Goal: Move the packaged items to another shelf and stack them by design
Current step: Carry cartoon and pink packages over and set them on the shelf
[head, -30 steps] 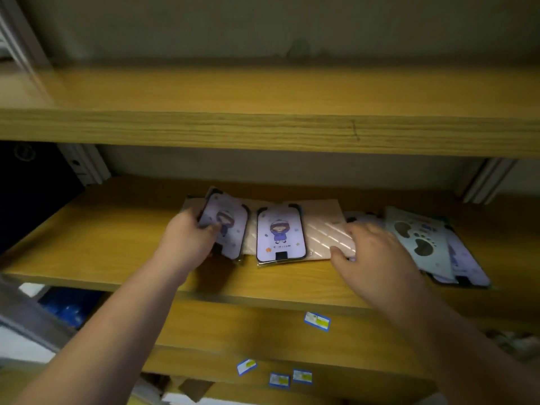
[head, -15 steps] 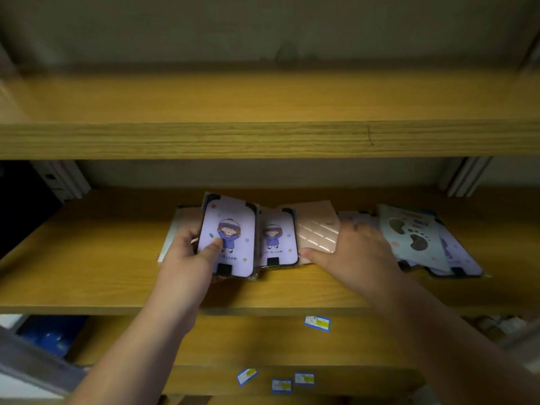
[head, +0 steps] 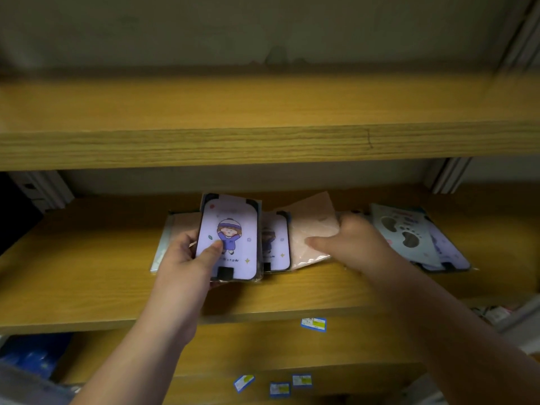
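Change: the left hand has lifted the lilac packaged phone case printed with a cartoon child clear of the pile and tipped it more upright than half a second ago; the right hand has raised the pale pink packaged case at its far end.
Left hand: fingers curled behind the lilac case, thumb pressed on its front, holding it above the middle wooden shelf.
Right hand: thumb and fingers pinch the pink case, which tilts up off the shelf.
Second lilac cartoon case: lying flat between the two held cases, partly covered by both.
Silver-edged flat packet: on the shelf behind the left hand.
Grey-blue paw-print packaged case: to the right, lying on further lilac packets.
Upper wooden shelf: directly above.
Blue-and-yellow stickers: on the lower shelf edges.
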Demonstrator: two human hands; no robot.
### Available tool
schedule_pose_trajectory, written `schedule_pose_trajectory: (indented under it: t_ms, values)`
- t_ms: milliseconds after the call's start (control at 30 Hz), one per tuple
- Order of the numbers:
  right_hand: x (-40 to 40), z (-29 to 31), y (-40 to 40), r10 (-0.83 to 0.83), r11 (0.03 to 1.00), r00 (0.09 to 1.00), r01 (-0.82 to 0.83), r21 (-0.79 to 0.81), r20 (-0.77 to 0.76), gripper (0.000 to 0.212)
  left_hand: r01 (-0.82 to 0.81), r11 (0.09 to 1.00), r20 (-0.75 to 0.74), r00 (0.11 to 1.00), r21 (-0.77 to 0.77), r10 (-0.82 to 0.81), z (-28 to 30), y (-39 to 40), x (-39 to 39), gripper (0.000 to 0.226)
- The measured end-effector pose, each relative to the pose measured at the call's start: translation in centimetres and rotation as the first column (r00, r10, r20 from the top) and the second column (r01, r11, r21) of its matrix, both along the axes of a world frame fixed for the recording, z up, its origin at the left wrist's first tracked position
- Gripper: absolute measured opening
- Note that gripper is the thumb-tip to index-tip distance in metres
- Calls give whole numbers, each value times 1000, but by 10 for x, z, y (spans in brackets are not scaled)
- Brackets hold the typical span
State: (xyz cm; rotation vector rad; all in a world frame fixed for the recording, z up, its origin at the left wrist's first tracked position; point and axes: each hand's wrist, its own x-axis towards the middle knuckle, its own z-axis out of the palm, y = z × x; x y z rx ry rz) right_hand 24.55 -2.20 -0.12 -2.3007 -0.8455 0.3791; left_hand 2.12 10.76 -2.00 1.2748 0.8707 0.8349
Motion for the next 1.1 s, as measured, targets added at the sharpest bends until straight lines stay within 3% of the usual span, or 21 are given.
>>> schedule_pose_trajectory:
  t_ms: [167,233,300,400,567,900,1100]
  values:
    - [5,-3,-4,-71,970,952,136,202,-297,7,28,999,43,999,-45,-26,-1,-1,5,19]
    - [9,-2,-10,-130,925,876,276,262,-464,7,35,998,54,998,-59,-32,0,-4,9,20]
    - [16,1,-22,-160,873,827,373,315,-538,11,44,996,63,997,-72,-40,2,-9,13,20]
    - [24,6,-51,-165,789,807,453,416,-567,22,59,994,76,996,-96,-51,6,-20,22,19]
    - [27,13,-104,-62,690,776,487,535,-627,8,112,985,116,989,-130,-97,16,-49,39,16]
    - [34,16,-207,56,665,696,509,547,-716,21,158,982,105,984,-107,-147,25,-140,71,20]
    - [39,13,-285,85,738,708,428,522,-701,22,141,982,92,987,-125,-130,28,-221,82,20]
